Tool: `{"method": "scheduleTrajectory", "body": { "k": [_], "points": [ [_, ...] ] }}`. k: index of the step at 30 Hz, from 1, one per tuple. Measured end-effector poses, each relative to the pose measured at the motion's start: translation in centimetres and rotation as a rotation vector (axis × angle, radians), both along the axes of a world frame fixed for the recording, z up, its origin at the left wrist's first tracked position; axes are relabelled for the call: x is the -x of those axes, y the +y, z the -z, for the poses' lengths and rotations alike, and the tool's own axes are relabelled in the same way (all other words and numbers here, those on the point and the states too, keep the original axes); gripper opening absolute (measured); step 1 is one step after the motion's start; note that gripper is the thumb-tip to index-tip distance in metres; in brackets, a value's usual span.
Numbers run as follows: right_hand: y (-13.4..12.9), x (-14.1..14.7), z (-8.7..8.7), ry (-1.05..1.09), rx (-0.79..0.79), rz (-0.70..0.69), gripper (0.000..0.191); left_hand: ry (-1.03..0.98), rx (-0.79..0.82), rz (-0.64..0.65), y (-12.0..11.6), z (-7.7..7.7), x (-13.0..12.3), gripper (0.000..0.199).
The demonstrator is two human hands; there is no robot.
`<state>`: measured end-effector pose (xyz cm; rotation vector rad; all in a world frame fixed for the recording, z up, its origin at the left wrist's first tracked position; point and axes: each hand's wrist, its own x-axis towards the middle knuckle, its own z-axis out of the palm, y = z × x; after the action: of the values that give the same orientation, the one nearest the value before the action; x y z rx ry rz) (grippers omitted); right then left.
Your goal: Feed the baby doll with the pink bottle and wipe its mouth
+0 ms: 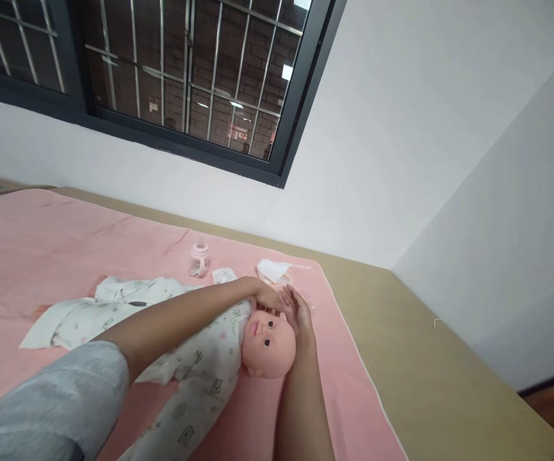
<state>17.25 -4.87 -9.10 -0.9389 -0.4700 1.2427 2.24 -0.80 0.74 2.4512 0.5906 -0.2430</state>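
A baby doll in a white printed outfit lies on its back on the pink mat, its bare head toward the right. My left hand reaches across the doll's chest to just beyond its head. Its fingers are drawn together and meet the fingers of my right hand; anything between them is too small to make out. Along the top of the doll's head runs my right forearm. My right hand is cupped beside the head, palm facing left, fingers stretched out and slightly bent.
Behind the doll stands a pink baby bottle with handles. A white tissue or wrapper lies just past my hands. Bare wooden board borders the mat, with white walls and a barred window behind.
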Motion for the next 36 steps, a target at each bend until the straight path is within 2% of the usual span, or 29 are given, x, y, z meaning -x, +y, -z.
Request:
{"method": "scheduleTrajectory", "body": {
  "k": [3, 9, 13, 18, 25, 31, 36],
  "points": [
    [0.0, 0.2, -0.1, -0.002, 0.011, -0.013, 0.017, 0.036, -0.112, -0.032, 0.3, -1.5, 1.1, 0.026],
    [0.1, 0.3, -0.1, -0.043, 0.021, -0.016, 0.021, -0.082, -0.382, -0.234, -0.9, -3.6, 5.8, 0.025],
    [0.4, 0.5, 0.2, -0.049, 0.0, -0.024, 0.031, -0.14, -0.448, -0.296, -3.0, -3.6, 8.9, 0.018],
    [0.7, 1.0, 0.8, -0.072, -0.055, -0.089, 0.038, -0.177, -0.479, -0.339, -5.1, -3.0, 11.2, 0.022],
    [0.7, 1.1, 0.8, -0.09, -0.072, -0.109, 0.036, -0.213, -0.549, -0.245, -6.5, -2.9, 11.9, 0.028],
    [0.6, 1.7, 0.7, -0.125, -0.092, -0.086, 0.036, -0.089, -0.513, -0.15, -6.6, -3.4, 13.2, 0.032],
    [0.6, 2.0, 0.2, -0.143, -0.059, -0.078, 0.041, -0.079, -0.464, -0.202, -6.7, -4.4, 14.6, 0.028]
  ]
}}
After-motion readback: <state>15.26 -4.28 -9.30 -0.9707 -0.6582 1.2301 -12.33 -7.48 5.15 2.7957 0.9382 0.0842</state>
